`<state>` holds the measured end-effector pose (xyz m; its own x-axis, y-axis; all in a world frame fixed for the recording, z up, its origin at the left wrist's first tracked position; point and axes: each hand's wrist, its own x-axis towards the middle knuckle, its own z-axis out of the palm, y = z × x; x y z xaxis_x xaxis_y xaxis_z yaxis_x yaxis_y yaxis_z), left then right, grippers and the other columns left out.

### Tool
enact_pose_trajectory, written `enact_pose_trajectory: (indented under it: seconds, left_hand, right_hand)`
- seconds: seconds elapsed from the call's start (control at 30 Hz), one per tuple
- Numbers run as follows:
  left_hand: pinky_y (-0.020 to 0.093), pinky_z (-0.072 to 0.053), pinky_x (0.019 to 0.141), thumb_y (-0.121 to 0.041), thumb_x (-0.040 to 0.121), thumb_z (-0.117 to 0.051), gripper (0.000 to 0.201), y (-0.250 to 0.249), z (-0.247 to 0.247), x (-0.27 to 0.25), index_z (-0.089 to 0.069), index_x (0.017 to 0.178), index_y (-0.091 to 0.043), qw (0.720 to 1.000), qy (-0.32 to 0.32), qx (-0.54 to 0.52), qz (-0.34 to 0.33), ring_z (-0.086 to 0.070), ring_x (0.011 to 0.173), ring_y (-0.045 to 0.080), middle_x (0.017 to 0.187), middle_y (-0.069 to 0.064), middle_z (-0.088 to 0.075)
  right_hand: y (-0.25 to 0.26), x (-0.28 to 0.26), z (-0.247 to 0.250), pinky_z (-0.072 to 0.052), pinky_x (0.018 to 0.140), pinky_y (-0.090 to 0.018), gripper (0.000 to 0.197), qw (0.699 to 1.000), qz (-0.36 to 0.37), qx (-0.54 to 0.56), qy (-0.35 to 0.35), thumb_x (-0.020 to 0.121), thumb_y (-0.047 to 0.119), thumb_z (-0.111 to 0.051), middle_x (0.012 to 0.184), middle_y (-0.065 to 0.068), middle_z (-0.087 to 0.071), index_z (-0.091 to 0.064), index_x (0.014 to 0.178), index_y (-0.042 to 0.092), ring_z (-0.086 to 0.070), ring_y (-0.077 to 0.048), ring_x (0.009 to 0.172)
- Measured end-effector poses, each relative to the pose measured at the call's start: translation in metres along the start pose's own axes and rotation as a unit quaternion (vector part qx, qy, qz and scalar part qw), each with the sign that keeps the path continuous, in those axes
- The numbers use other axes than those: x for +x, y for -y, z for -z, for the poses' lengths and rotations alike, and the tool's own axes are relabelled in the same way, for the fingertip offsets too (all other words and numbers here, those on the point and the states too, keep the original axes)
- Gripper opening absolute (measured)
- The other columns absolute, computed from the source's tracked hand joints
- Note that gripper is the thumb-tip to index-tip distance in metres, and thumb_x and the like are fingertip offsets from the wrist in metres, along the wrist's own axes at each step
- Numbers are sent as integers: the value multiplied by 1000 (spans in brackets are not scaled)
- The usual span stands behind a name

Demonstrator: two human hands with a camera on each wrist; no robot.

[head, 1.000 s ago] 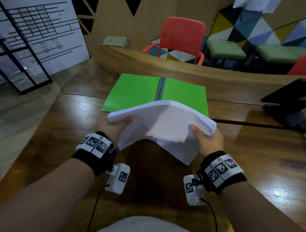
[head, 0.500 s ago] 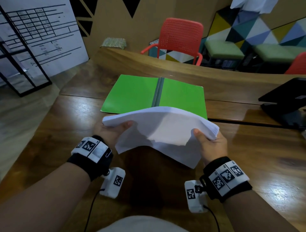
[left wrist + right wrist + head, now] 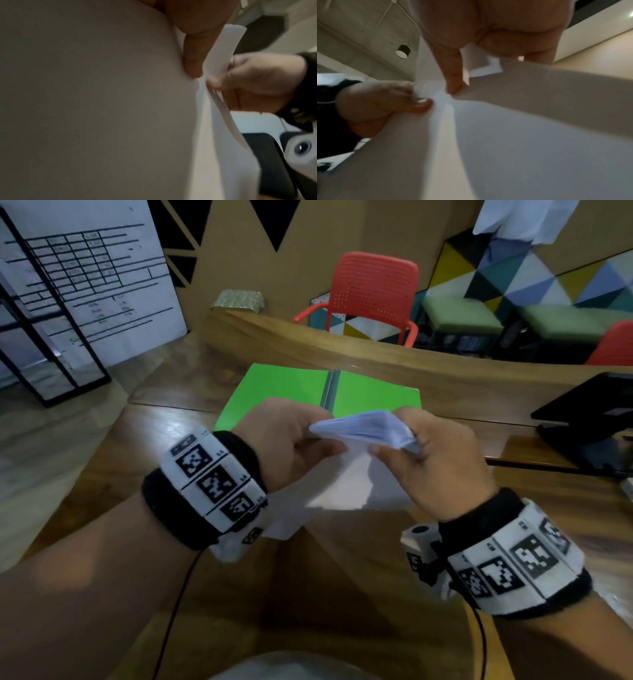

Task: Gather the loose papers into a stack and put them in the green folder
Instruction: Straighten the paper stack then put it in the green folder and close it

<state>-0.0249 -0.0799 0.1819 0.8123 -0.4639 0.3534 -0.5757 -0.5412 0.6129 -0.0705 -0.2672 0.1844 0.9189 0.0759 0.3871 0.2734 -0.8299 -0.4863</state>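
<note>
Pinching the papers (image 3: 363, 429) upright between your left hand (image 3: 281, 440) and right hand (image 3: 442, 463) above the table's near edge, you have the open green folder (image 3: 274, 392) lying flat just beyond, spine pointing away.

Papers (image 3: 363, 429) between both hands, folder (image 3: 281, 392) behind, on table (image 3: 342, 594).
</note>
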Motion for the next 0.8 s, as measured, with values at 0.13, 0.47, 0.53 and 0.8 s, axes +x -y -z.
enact_pose_trajectory:
  seconds: [0.13, 0.47, 0.53, 0.8]
  left_hand:
    - [10, -34, 43, -28, 72, -69, 23, 9, 16, -8, -60, 53, -18, 988, -117, -89, 55, -49, 48, 0, 46, -13, -56]
    - [7, -43, 44, -25, 77, -69, 22, 22, -1, -15, -58, 59, -31, 929, -232, -191, 215, -55, 45, -14, 44, -32, -58]
    - [7, -43, 44, -26, 79, -68, 22, 26, -17, -23, -58, 59, -29, 915, -241, -199, 256, -56, 46, -15, 45, -33, -59]
    - [8, -43, 45, -17, 78, -70, 8, 35, -40, -32, -62, 77, -19, 895, -194, -209, 344, -55, 48, -5, 63, -14, -56]
  right_hand:
    - [-47, -1, 4, -51, 70, -42, 18, 984, -151, 86, 27, 79, 27, -71, 80, -16, -71, -68, 82, 10, -64, -29, 77]
    - [-20, -12, -32, -55, 74, -27, 36, 814, -170, 534, -153, 59, 31, -78, 82, 4, -73, -68, 91, 18, -68, -10, 79]
    - [-14, -16, -44, -51, 67, -20, 32, 851, -179, 459, -182, 73, 19, -77, 79, 2, -65, -59, 96, 9, -63, -2, 71]
    - [-7, -15, -43, -42, 51, -8, 30, 880, -168, 412, -167, 75, 25, -74, 63, 11, -59, -44, 79, 25, -54, 8, 53]
